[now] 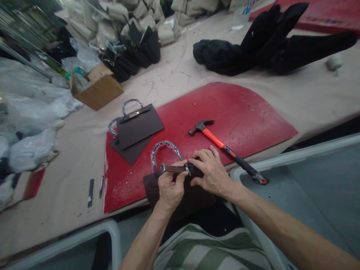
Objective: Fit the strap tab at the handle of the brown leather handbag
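Note:
A dark brown bag piece [152,184] with a plastic-wrapped handle [166,144] lies at the front edge of the red board [233,108] and hangs over it. My left hand [172,187] pinches a metal punch-like tool [173,168] that lies nearly level over the piece. Beside its tip, my right hand [210,170] grips the dark part of the piece, fingers bent round it. The claw hammer [215,139], with an orange and black handle, rests on the board right of my hands, its handle end past the edge.
More brown bag pieces [137,129] lie at the board's left. A cardboard box [98,90], black bags [146,47] and wrapped bundles stand behind. Black cloth [253,52] lies at the back right. Plastic bins [298,180] flank the front; two small tools [90,193] lie left.

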Available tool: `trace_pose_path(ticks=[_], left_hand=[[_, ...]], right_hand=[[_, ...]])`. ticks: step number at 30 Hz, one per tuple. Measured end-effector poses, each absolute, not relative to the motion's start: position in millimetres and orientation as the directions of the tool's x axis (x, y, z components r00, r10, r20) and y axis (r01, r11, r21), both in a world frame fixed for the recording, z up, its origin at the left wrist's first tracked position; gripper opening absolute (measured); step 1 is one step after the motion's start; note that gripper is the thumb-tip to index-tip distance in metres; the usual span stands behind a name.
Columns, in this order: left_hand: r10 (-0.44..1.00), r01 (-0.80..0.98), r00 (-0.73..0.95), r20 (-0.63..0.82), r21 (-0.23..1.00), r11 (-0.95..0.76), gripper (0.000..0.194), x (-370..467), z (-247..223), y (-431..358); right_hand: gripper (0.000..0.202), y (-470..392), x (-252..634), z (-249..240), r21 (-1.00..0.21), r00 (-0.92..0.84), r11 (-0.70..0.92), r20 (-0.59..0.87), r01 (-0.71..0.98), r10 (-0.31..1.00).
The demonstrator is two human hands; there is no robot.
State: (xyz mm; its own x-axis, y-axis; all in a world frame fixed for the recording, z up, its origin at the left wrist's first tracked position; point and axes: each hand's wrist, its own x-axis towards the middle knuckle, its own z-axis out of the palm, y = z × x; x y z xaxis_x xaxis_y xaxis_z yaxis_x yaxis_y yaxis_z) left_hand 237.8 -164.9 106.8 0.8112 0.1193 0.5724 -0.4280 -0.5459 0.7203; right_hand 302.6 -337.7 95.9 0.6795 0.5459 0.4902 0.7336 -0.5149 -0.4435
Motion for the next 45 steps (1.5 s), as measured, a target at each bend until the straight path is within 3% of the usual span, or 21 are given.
trace_pose_path(ticks=[22,30,45], left_hand=[[0.02,-0.431,0.794,0.608,0.585,-0.687,0.021,246,112,-172],[0.059,-0.377,0.808,0.586,0.591,-0.713,0.02,247,115,-173],[0.027,-0.426,0.775,0.631,0.554,-0.715,0.019,246,108,-171]], right_hand=[[0.073,-337,303,96,-0.434,0.675,-0.517,0.496,0.738,0.546],[0.077,-338,305,96,-0.421,0.667,-0.517,0.483,0.745,0.567],[0.057,-345,307,107,-0.453,0.652,-0.479,0.405,0.752,0.641]])
